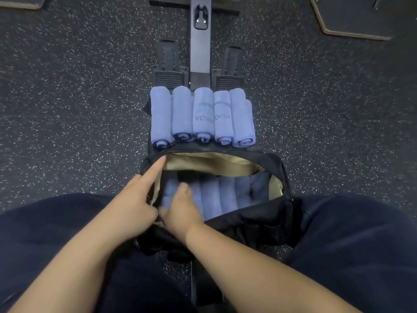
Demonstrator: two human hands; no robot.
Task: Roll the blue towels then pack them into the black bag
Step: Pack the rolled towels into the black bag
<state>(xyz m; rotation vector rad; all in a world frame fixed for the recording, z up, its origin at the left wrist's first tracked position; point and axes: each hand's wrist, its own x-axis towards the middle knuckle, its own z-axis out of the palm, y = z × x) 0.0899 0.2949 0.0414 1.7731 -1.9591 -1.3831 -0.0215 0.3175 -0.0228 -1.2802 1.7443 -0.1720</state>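
The black bag (279, 170) with tan lining lies open between my knees. Several rolled blue towels (228, 195) are packed side by side inside it. Beyond the bag, several more rolled blue towels (202, 116) lie in a row, two showing dark lettering. My left hand (135, 195) is at the bag's left rim: its index finger stretches out to the far edge of the opening, and the other fingers curl at the near edge. My right hand (180, 208) reaches into the bag, its fingers curled over the leftmost towel there, slightly blurred.
I sit astride a dark rowing-machine rail (199, 41) with two footrests (168, 64) just past the towel row. Speckled black rubber floor (67, 98) lies on both sides. Dark mats (352, 16) sit at the far corners. My dark-trousered legs flank the bag.
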